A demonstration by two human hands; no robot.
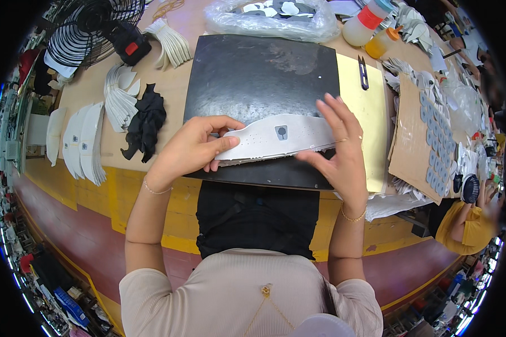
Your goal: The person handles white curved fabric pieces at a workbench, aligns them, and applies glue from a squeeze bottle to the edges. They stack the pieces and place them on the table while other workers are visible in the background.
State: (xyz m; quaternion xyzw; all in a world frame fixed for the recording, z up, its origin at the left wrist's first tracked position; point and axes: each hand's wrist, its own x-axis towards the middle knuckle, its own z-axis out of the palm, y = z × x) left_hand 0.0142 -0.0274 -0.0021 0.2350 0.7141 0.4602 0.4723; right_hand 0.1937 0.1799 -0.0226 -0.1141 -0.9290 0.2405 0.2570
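A small stack of curved white perforated fabric pieces (258, 139) is held just above a black rubber mat (253, 73). The top piece bears a small grey patch (281, 132) with a dark mark. My left hand (199, 143) pinches the stack's left end, thumb on top and fingers underneath. At the right end is my right hand (343, 146), its fingers raised and spread, thumb apart from them and close to the lower edge. Whether the right palm touches the stack's end cannot be made out.
Stacks of white pieces (84, 143) and a crumpled black cloth (145, 123) lie left. A black fan (95, 33) stands far left, a plastic bag (270, 25) at the back. Right are thread snips (364, 73), bottles (383, 42) and cardboard with grey patches (413, 135). Another person (464, 227) sits far right.
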